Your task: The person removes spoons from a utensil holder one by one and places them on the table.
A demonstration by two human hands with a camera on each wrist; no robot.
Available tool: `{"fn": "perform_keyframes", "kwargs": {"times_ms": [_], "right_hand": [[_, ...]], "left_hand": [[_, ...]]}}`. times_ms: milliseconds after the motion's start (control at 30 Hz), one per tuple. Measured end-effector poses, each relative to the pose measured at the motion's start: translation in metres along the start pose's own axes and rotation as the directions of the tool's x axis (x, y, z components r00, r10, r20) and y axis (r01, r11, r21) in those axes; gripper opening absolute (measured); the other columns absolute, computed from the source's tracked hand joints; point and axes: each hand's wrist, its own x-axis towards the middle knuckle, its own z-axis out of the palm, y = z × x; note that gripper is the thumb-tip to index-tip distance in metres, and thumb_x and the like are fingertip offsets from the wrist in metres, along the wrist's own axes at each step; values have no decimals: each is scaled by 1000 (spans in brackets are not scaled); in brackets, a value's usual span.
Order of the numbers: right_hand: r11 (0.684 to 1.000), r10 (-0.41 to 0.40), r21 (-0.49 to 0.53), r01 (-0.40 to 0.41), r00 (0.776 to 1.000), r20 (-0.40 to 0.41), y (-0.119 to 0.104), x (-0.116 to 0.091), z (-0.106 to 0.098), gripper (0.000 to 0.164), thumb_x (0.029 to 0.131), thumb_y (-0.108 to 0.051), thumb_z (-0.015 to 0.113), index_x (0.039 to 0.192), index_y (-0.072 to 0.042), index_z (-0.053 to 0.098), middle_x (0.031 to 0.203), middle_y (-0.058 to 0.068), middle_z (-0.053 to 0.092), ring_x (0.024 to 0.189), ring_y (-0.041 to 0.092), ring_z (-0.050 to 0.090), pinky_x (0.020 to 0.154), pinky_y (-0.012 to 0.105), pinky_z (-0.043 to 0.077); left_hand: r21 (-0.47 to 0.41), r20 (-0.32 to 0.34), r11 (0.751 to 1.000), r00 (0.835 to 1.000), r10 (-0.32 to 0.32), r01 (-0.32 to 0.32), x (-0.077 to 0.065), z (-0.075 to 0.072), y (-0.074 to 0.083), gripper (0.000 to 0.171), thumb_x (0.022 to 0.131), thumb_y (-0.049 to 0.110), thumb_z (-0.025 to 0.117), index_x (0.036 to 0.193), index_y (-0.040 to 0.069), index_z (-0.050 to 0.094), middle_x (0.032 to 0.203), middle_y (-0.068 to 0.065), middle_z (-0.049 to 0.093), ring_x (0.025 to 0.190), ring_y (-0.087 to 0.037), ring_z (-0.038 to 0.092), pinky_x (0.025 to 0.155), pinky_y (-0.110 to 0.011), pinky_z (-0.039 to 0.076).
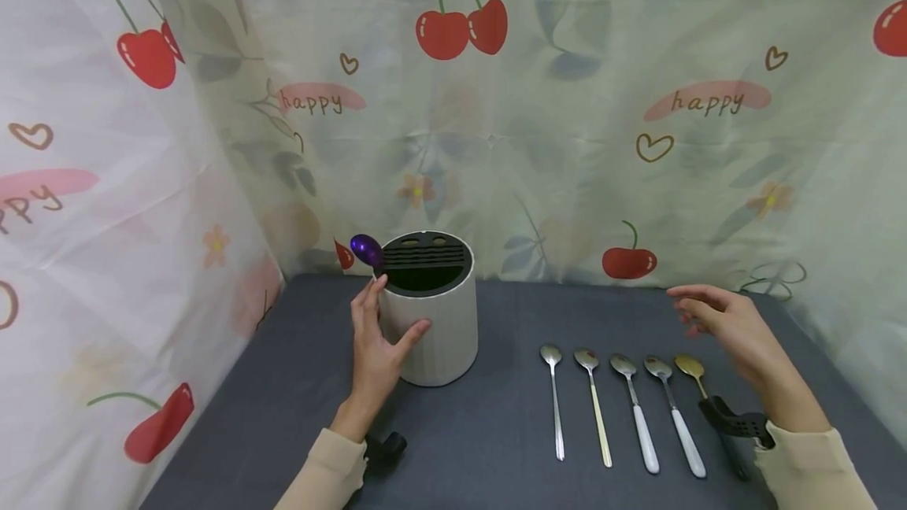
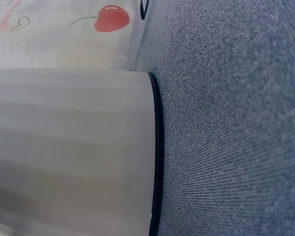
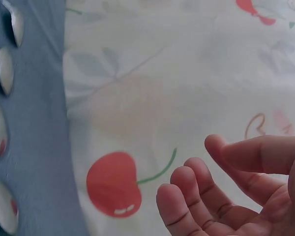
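Observation:
A light grey, ribbed round utensil holder [image 1: 446,337] with a black slotted top stands left of the middle. My left hand [image 1: 379,356] rests against its left side, thumb spread across the front and fingertips near the rim. Just above those fingertips, a purple spoon [image 1: 366,249] sticks up at the holder's left rim; its handle is hidden. Only the holder's ribbed wall [image 2: 73,152] and the cloth show in the left wrist view. My right hand [image 1: 730,329] hovers above the far right of the table, fingers loosely bent and holding nothing, beyond a gold-bowled spoon [image 1: 690,367].
Several spoons lie in a row at right: a silver spoon [image 1: 553,396], a spoon with a pale gold handle [image 1: 597,408] and two white-handled ones. Dark grey cloth [image 1: 283,415] covers the table. A cherry-print curtain [image 1: 496,140] hangs behind and at both sides.

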Motion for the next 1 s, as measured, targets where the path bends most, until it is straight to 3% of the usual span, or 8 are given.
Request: {"fn": "perform_keyframes", "kwargs": {"times_ms": [200, 433, 633, 867, 1000], "right_hand": [[996, -46, 82, 46, 999, -1, -18, -2, 10, 27, 108, -21, 58, 131, -9, 69, 103, -17, 67, 89, 7, 65, 74, 26, 57], [983, -95, 156, 95, 995, -6, -32, -1, 25, 24, 108, -17, 59, 129, -12, 70, 107, -17, 69, 93, 7, 66, 75, 24, 57], [956, -161, 252, 153, 987, 13, -44, -1, 40, 25, 107, -11, 58, 130, -5, 68, 113, -12, 70, 98, 10, 68, 81, 23, 56], [959, -174, 236, 158, 984, 49, -65, 3, 54, 27, 109, -18, 56, 133, -8, 64, 120, -6, 65, 104, 9, 69, 90, 22, 54], [948, -189, 270, 168, 980, 54, -74, 8, 61, 32, 109, -17, 57, 136, -1, 61, 124, -2, 64, 107, 10, 69, 92, 23, 55]], "left_hand": [[2, -3, 1000, 1000, -1, 1, 0, 0, 0, 96, 85, 26, 89, 162, 36, 32, 158, -12, 30, 149, -32, 33, 115, -67, 31], [0, -2, 1000, 1000, -2, 2, 0, 1, -1, 95, 86, 26, 89, 162, 34, 32, 158, -11, 30, 149, -31, 33, 115, -68, 31], [3, 0, 1000, 1000, 0, 0, 0, 1, -2, 95, 85, 26, 89, 162, 33, 32, 159, -11, 30, 149, -32, 33, 115, -68, 31], [3, -2, 1000, 1000, 6, -6, 0, 0, -3, 96, 85, 26, 89, 162, 35, 32, 158, -11, 30, 148, -31, 34, 115, -67, 31], [1, 1, 1000, 1000, 8, -8, 0, 0, -2, 96, 85, 25, 89, 162, 35, 31, 158, -11, 30, 148, -30, 34, 116, -67, 31]]}}
